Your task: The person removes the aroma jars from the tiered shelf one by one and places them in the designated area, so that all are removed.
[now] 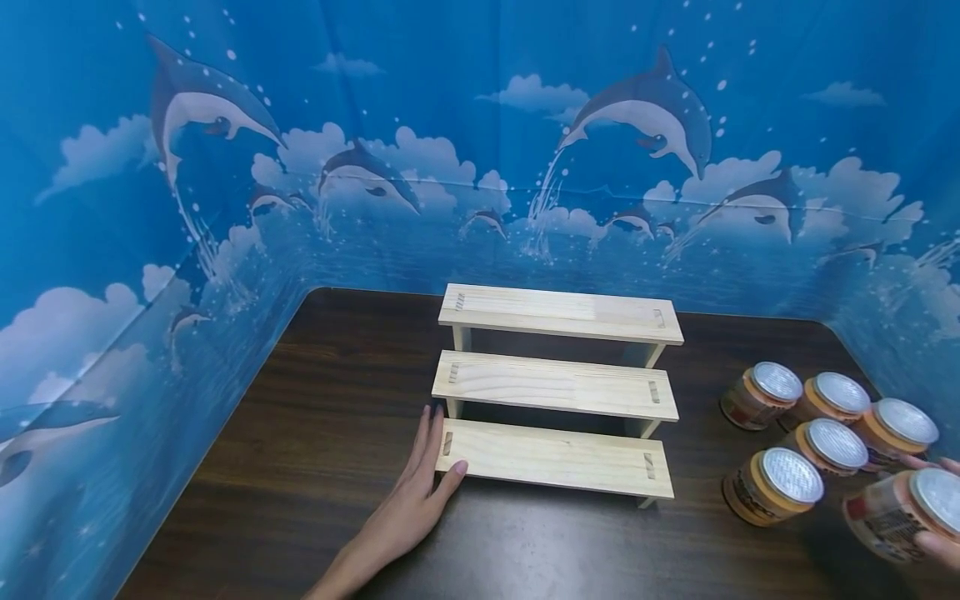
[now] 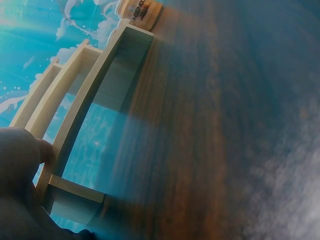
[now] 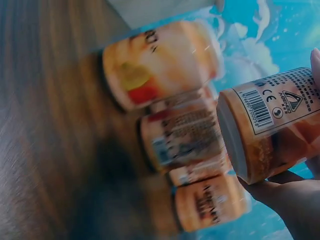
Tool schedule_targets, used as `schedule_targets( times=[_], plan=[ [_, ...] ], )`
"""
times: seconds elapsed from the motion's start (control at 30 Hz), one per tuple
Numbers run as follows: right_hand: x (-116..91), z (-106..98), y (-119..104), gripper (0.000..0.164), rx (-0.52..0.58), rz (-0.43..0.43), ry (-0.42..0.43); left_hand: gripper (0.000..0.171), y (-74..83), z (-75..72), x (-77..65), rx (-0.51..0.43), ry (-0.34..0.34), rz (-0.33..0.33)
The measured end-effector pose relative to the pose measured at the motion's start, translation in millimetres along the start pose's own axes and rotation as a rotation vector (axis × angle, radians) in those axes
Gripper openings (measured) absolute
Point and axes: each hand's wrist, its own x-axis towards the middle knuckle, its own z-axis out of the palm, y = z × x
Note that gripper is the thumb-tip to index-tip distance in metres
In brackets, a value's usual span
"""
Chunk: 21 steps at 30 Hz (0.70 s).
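Note:
A three-tier stepped wooden shelf point(image 1: 551, 450) of pale wood stands on the dark table. My left hand point(image 1: 408, 492) touches the left end of its lowest step, with fairly straight fingers along the side and the thumb at the front edge. In the left wrist view the thumb point(image 2: 45, 151) meets that step's edge. At the far right my right hand point(image 1: 941, 546) grips an orange-labelled can point(image 1: 885, 517) with a silvery lid, raised above the table. The right wrist view shows this can point(image 3: 270, 125) tilted, its barcode visible; part of the hand is out of frame.
Several similar cans, one in front point(image 1: 772, 487), stand grouped on the dark wood-grain table point(image 1: 300, 467), right of the shelf. A blue dolphin-print cloth point(image 1: 420, 100) surrounds the table's back and sides.

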Motion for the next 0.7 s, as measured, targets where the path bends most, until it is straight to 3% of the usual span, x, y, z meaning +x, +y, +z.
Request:
schedule_targets(
  times=[0.1, 0.27, 0.3, 0.37, 0.43, 0.47, 0.53, 0.67, 0.7],
  plan=[
    [-0.1, 23.6, -12.2, 0.087, 0.038, 0.052, 0.107, 0.087, 0.3, -0.2, -0.1, -0.003, -0.001, 0.0],
    [-1.3, 54.8, -19.5, 0.075, 0.299, 0.037, 0.214, 0.087, 0.9, -0.6, -0.7, -0.001, 0.001, -0.001],
    [-0.5, 58.5, -22.5, 0.074, 0.293, 0.041, 0.22, 0.087, 1.0, -0.7, -0.8, -0.001, 0.002, -0.002],
    [2.1, 65.8, -35.3, 0.076, 0.126, 0.098, 0.228, 0.087, 0.9, -0.6, -1.0, -0.003, 0.0, -0.003],
    [4.4, 69.9, -46.6, 0.08, -0.037, 0.142, 0.206, 0.087, 0.9, -0.6, -1.0, -0.005, -0.001, -0.004],
    [5.3, 72.2, -50.8, 0.082, -0.066, 0.151, 0.189, 0.087, 0.9, -0.7, -1.0, -0.006, -0.001, -0.004],
    [7.1, 75.3, -54.5, 0.085, -0.056, 0.132, 0.131, 0.087, 0.8, -0.7, -0.9, -0.007, -0.003, -0.003],
    [9.6, 76.0, -49.6, 0.084, 0.133, 0.095, 0.046, 0.087, 0.7, -0.8, -0.8, -0.007, -0.003, -0.002],
    [10.0, 75.3, -48.0, 0.085, 0.133, 0.091, 0.034, 0.087, 0.6, -0.8, -0.8, -0.008, -0.003, -0.002]
  ],
)
